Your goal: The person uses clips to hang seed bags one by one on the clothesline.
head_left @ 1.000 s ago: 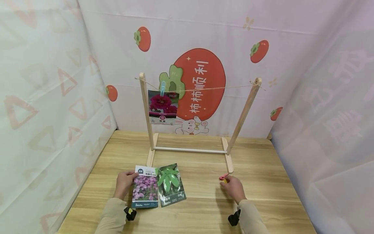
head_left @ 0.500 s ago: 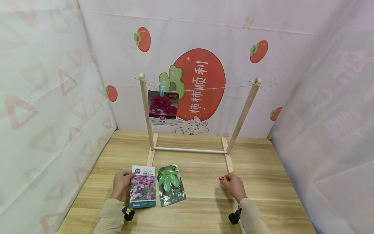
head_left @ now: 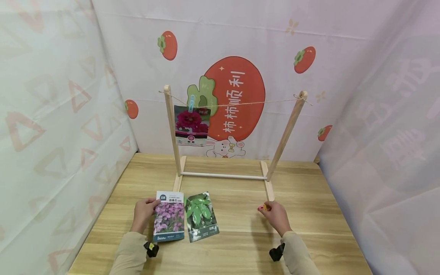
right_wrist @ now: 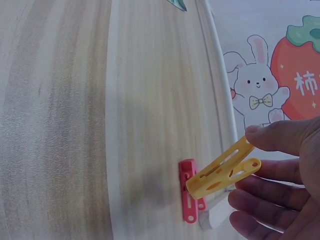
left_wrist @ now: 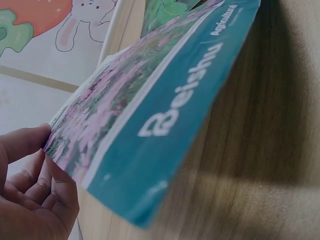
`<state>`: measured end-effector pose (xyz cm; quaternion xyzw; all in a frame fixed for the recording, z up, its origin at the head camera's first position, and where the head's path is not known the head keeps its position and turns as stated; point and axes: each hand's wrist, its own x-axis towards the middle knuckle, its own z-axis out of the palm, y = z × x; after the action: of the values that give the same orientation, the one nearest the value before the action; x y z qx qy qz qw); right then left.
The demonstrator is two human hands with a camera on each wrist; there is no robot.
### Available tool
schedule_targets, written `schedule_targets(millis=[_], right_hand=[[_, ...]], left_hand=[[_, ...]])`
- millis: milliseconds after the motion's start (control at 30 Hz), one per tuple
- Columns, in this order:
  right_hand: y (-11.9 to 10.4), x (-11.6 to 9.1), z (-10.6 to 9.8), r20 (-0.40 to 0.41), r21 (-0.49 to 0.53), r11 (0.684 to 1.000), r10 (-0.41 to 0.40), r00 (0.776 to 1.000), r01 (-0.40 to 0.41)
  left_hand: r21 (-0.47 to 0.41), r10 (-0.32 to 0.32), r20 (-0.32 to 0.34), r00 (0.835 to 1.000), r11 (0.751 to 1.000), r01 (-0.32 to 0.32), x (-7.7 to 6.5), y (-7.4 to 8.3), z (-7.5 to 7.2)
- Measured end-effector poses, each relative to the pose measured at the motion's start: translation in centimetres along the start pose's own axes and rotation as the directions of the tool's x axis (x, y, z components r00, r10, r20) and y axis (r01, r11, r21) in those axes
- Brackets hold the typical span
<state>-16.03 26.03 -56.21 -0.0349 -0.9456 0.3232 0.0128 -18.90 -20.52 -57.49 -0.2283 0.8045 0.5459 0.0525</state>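
My left hand (head_left: 143,214) pinches the left edge of a seed packet with pink flowers (head_left: 169,218) between thumb and fingers. In the left wrist view its teal lower end (left_wrist: 165,130) slants up over the table. My right hand (head_left: 276,215) holds a yellow clothespin (right_wrist: 201,188) by its two arms, between thumb and fingers. Under that clip, in the right wrist view, a pinkish-red clothespin (right_wrist: 188,169) lies on the table. Beside the flower packet lies a seed packet with green leaves (head_left: 201,215).
Beyond the hands stands a wooden rack (head_left: 288,133) with a string (head_left: 247,104) across its top. A packet with a magenta flower (head_left: 190,122) hangs at the left from a light-blue clothespin (head_left: 191,104). Printed cloth encloses the wooden table (head_left: 233,244).
The pink-flower packet has shifted slightly left and up with my left hand, off the edge of the green packet. My right hand has moved up a little with the yellow clothespin.
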Motion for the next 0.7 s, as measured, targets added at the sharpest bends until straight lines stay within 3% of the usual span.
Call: schedule_targets(millis=[300, 700], right_hand=[[-0.8, 0.3, -1.4, -0.03, 0.023, 1.0, -0.018, 0.999, 0.018], [-1.9, 0.9, -2.7, -0.129, 0.052, 0.995, -0.079, 0.989, 0.086]], left_hand=[[-0.033, 0.01, -0.009, 1.0, 0.999, -0.01, 0.0, 0.7, 0.1], [-0.099, 0.049, -0.034, 0.998, 0.994, -0.052, -0.3, 1.6, 0.0]])
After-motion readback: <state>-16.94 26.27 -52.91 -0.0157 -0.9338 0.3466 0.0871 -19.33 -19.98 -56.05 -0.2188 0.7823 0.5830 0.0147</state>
